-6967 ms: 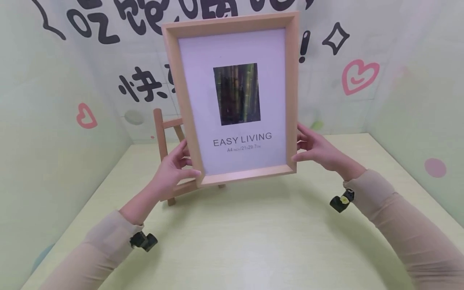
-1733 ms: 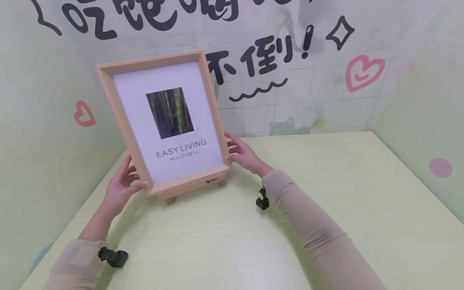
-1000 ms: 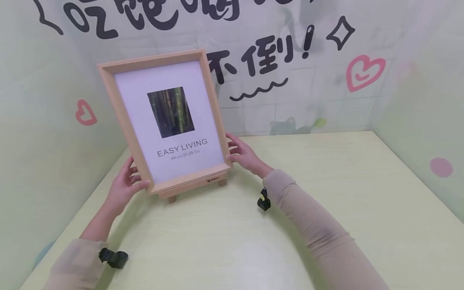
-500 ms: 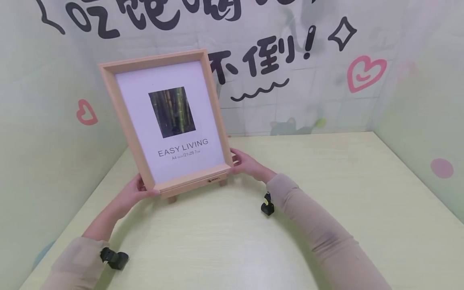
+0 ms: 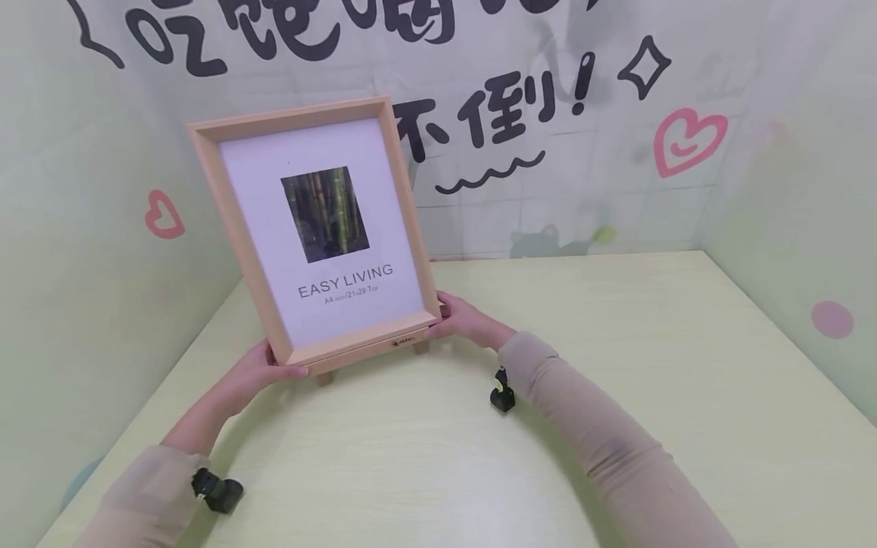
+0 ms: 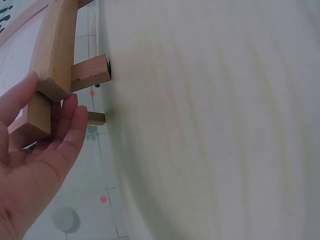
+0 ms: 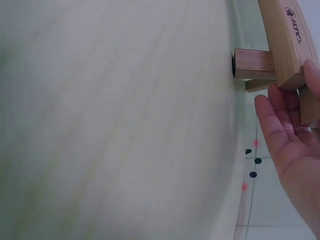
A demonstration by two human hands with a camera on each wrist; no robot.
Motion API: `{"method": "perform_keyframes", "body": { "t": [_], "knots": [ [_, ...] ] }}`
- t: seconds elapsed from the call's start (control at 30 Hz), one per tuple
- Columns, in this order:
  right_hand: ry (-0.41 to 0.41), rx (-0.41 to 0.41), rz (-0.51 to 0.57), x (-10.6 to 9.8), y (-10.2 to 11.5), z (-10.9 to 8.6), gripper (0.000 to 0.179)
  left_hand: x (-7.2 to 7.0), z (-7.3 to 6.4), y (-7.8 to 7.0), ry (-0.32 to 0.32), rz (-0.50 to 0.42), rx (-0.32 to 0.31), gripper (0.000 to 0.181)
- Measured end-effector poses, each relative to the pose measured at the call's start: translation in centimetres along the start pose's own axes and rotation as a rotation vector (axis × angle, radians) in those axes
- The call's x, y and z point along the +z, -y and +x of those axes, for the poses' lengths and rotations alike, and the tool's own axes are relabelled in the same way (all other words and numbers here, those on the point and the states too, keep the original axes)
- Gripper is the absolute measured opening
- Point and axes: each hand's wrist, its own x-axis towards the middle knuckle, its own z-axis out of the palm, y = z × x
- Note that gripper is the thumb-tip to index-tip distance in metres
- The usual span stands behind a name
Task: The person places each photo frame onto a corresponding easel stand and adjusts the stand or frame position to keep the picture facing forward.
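Note:
A light wood picture frame (image 5: 240, 251) with a bamboo print and "EASY LIVING" lettering leans back on a small wooden easel (image 5: 370, 352). Its bottom edge rests along the easel's ledge. My left hand (image 5: 250, 377) grips the left end of that ledge, thumb in front; in the left wrist view its fingers (image 6: 75, 125) curl behind the ledge (image 6: 55, 55), beside the frame's corner (image 6: 32, 122). My right hand (image 5: 469, 321) holds the other end likewise, thumb near the ledge's printed logo (image 7: 295, 25). Most of the easel is hidden behind the frame.
The easel stands toward the left rear of a pale wood table (image 5: 425, 457). Behind it hangs a white backdrop (image 5: 479, 221) with black lettering, and pale panels (image 5: 815, 228) close in both sides. Each wrist carries a small black camera (image 5: 219, 491).
The frame went from being held up in the air to resting on the easel farther left. Both hands then slid down from the frame's sides to the ends of the easel's ledge.

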Motion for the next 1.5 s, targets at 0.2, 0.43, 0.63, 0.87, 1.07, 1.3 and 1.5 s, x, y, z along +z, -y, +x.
{"method": "perform_keyframes", "body": {
  "t": [0.2,0.43,0.63,0.87,1.07,1.3,1.5],
  "knots": [
    [0.000,0.013,0.007,0.1,0.3,-0.1,0.076,0.0,-0.2,-0.1,0.001,-0.003,-0.008,0.075],
    [0.013,0.004,0.010,0.0,0.3,-0.1,0.077,0.1,-0.2,0.0,-0.006,0.000,-0.031,0.075],
    [0.029,-0.018,0.015,-0.2,0.2,-0.1,0.078,0.1,-0.2,-0.3,-0.008,-0.001,-0.007,0.075],
    [0.009,-0.010,0.016,0.0,0.2,-0.2,0.084,0.5,-0.5,-0.3,-0.055,-0.006,-0.014,0.081],
    [-0.018,-0.021,0.057,0.3,0.2,-0.3,0.090,1.0,-1.0,-0.4,-0.137,-0.081,-0.051,0.091],
    [-0.059,-0.026,0.072,0.7,0.2,-0.5,0.097,1.7,-1.3,-0.7,-0.220,-0.132,-0.062,0.099],
    [-0.110,-0.035,0.046,0.9,0.3,-0.6,0.102,2.4,-1.5,-0.6,-0.257,-0.197,0.033,0.111]
  ]
}}
